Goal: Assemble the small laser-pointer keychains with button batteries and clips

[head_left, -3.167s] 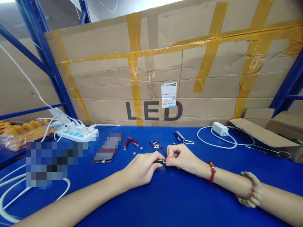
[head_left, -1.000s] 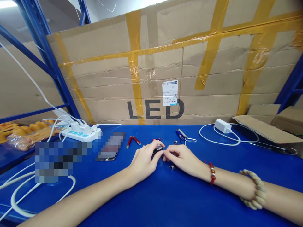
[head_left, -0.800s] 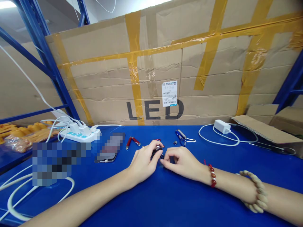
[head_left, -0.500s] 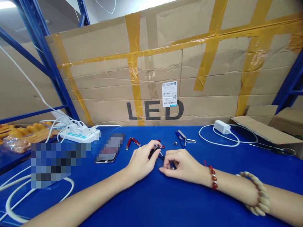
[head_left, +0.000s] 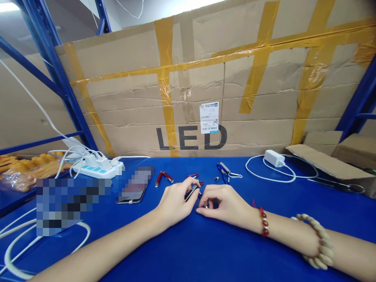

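My left hand [head_left: 178, 197] is closed around a small, slim black piece with a shiny edge [head_left: 191, 193], just above the blue table. Beside it, my right hand [head_left: 225, 201] rests with thumb and fingers curled in a pinch. A small silvery bit [head_left: 207, 205] shows between those fingers, too small to name. Behind the hands lies a red clip-like piece [head_left: 193, 176], partly covered by my left fingers. Two short red tube-shaped pieces [head_left: 163, 178] lie left of it. To the right are a blue piece [head_left: 221, 169], a silver piece with a wire loop [head_left: 230, 171] and a small metal square [head_left: 216, 179].
A phone [head_left: 135, 186] and a white power strip [head_left: 101, 170] with cables lie at left, near a blurred-out area. A white charger [head_left: 274, 158] with its cable, tweezers-like metal tool [head_left: 337, 184] and open carton [head_left: 330, 162] are at right. A large cardboard box [head_left: 132, 105] stands behind.
My right fingers have curled a little, and the silvery bit between them shows differently. The black piece in my left hand has tilted slightly. The whole view has shifted a little.
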`<control>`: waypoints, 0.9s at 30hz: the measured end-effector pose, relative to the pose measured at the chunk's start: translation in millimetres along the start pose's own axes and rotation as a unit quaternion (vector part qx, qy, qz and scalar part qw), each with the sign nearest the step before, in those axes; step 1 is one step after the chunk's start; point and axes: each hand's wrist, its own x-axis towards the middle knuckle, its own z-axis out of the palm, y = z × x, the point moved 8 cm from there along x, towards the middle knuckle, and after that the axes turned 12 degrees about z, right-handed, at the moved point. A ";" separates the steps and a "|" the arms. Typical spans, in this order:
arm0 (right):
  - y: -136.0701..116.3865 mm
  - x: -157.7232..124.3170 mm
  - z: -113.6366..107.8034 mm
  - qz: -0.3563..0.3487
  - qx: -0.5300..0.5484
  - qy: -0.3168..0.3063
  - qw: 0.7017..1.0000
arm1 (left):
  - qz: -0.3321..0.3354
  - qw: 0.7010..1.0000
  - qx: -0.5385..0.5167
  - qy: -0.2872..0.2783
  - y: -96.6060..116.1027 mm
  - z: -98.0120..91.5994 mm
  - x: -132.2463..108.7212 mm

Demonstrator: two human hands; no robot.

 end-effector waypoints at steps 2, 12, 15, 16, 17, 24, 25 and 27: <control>-0.5 0.5 0.2 -0.009 0.000 -0.002 1.000 | -0.001 1.000 0.002 -0.001 0.1 -0.2 -0.2; 9.7 5.1 -3.6 0.043 0.027 0.016 0.999 | -0.011 1.000 0.003 -0.013 0.2 1.2 1.3; 7.0 5.0 -3.9 0.032 0.031 0.010 0.999 | -0.011 1.000 0.004 -0.015 0.2 1.4 1.0; 5.4 4.8 -3.6 0.024 0.026 0.008 0.999 | -0.011 1.000 0.004 -0.016 0.2 1.5 0.8; 4.0 4.6 -3.3 0.016 0.020 0.008 1.000 | -0.009 1.000 0.004 -0.017 0.2 1.8 0.7; 3.3 3.9 -1.8 0.003 0.004 0.010 1.000 | -0.003 1.000 0.003 -0.017 -1.1 3.1 -0.4; 3.4 3.7 -1.6 0.000 0.005 0.011 1.000 | -0.003 1.000 0.002 -0.017 -1.2 3.2 -0.5; 3.4 3.4 -1.1 -0.006 0.005 0.011 1.000 | -0.004 1.000 0.000 -0.017 -1.3 3.2 -0.7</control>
